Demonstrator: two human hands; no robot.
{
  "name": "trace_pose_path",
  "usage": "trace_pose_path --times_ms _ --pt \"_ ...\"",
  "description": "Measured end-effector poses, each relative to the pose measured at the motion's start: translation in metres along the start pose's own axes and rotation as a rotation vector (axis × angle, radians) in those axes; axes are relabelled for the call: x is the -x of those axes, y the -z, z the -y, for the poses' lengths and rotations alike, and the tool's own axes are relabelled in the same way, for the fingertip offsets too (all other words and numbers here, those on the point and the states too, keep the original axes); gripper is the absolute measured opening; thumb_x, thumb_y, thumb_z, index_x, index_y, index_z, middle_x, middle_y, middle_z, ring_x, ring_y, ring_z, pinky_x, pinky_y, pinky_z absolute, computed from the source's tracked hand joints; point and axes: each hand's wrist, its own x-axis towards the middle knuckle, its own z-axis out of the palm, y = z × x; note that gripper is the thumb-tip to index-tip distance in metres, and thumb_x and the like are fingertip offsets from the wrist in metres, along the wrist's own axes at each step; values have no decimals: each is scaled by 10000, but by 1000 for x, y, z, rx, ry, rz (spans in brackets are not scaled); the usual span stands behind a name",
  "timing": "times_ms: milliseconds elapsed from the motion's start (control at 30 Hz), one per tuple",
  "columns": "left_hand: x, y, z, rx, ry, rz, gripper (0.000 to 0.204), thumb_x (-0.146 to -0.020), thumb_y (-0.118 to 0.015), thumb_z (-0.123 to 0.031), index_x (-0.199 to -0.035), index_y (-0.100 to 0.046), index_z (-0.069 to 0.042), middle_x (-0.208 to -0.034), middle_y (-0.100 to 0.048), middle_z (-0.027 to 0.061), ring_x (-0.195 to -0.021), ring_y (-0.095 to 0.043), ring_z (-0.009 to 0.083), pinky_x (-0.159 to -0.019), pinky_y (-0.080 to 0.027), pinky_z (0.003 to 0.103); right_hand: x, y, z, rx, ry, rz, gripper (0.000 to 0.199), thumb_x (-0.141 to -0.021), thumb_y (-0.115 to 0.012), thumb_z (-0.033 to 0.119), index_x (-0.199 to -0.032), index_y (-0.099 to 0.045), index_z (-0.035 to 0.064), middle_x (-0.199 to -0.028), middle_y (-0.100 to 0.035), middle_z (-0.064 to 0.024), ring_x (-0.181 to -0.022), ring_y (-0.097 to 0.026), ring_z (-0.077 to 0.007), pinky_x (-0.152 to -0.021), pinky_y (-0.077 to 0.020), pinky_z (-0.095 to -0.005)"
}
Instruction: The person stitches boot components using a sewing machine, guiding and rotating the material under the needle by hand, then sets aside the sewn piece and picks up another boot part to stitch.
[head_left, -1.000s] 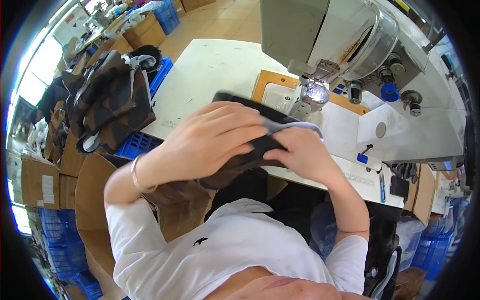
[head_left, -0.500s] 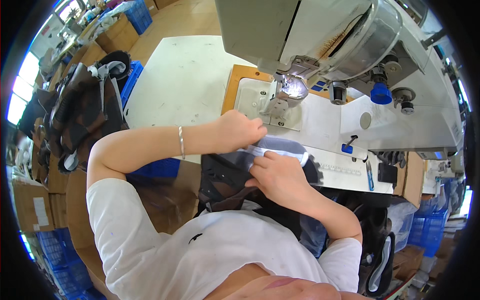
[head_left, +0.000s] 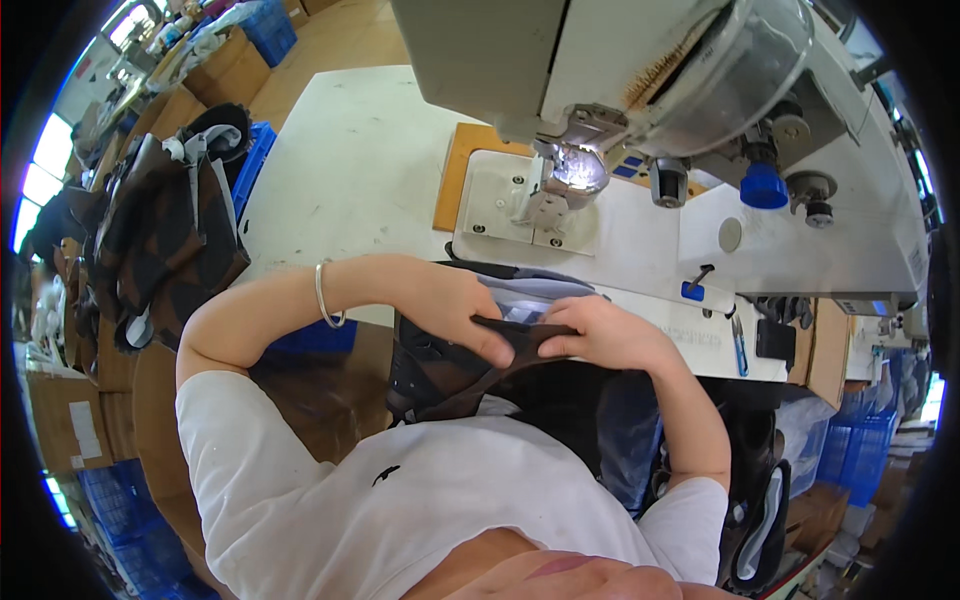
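Note:
My left hand [head_left: 455, 305] and my right hand [head_left: 600, 335] meet at the table's near edge, both pinching a dark brown and black fabric piece [head_left: 445, 375] with a grey-blue lining [head_left: 530, 292]. The piece hangs from the edge down toward my lap. A silver bracelet [head_left: 325, 295] sits on my left wrist. Just beyond my hands stands a white industrial sewing machine [head_left: 640, 110], its lit needle area [head_left: 570, 170] over a metal plate [head_left: 500, 200].
A white table [head_left: 340, 160] runs left of the machine. A heap of brown and black fabric pieces [head_left: 165, 240] lies over a blue crate [head_left: 250, 170] at the left. Cardboard boxes [head_left: 70, 420] and more blue crates [head_left: 850, 450] stand around.
Both hands have drawn the fabric piece back from the needle area toward the table's near edge and my lap. My head has moved closer to the machine.

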Motion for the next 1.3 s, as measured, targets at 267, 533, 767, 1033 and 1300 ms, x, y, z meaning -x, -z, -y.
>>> trace_pose_path --times_ms 267,533,767,1033,1300 --pt "-13 60 34 146 -39 48 459 -856 -639 -448 -887 -650 10 -762 -638 39 -719 -586 113 -654 -479 283 -18 52 12 249 -106 -126 345 -835 -638 357 -825 -642 12 -700 -597 -199 -690 -603 -351 -617 -462 -415" --pt "-27 97 55 627 -43 -218 389 -919 -581 -389 -1024 -640 -19 -883 -647 -12 -741 -572 36 -667 -484 207 -34 106 8 437 -279 -673 551 -686 -720 526 -590 -587 1 -580 -580 -138 -547 -584 -299 -530 -444 -398" --pt "-21 87 27 295 -37 -707 420 -856 -666 -341 -1087 -613 5 -1031 -659 77 -974 -581 150 -867 -445 308 -37 102 -41 134 -226 -667 341 -721 -688 378 -794 -640 48 -719 -622 -155 -714 -618 -339 -622 -468 -406" --pt "-20 53 33 111 -105 -1107 249 -857 -627 -111 -1074 -593 7 -981 -653 94 -850 -603 172 -763 -478 302 -37 98 -24 237 -129 -553 352 -700 -541 318 -700 -650 -17 -693 -613 -241 -646 -618 -398 -565 -452 -444" --pt "-13 76 -4 704 8 -865 261 -892 -589 -102 -1125 -586 15 -1036 -645 87 -990 -573 171 -881 -445 298 -54 93 -69 -21 -71 -512 279 -728 -581 267 -757 -672 4 -760 -639 -209 -710 -630 -342 -627 -470 -411"
